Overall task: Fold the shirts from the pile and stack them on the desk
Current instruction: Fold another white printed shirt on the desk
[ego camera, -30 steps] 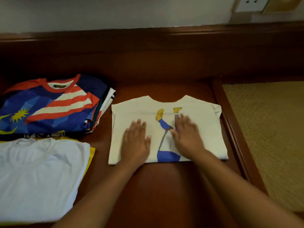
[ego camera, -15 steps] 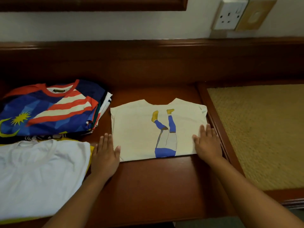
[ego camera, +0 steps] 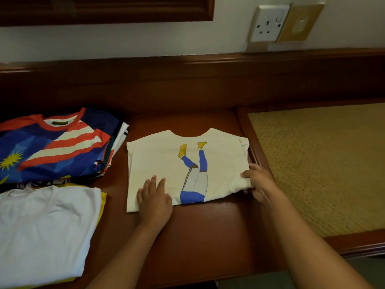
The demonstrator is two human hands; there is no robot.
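Head view: cream shirt [ego camera: 162,163], folded, lies flat on the brown desk [ego camera: 208,236]. Left hand [ego camera: 154,201] presses flat on its near left part, fingers straight. Right hand [ego camera: 259,182] pinches its right edge, thumb on top. At left sit a white shirt [ego camera: 45,230] and a stack [ego camera: 52,147] topped by a blue striped jersey. A woven mat [ego camera: 323,163] lies right; a socket [ego camera: 268,22] is on the wall.

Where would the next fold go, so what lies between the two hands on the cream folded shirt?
In the head view, between the left hand and right hand lies cream folded shirt cloth bearing its blue-and-yellow legs print.
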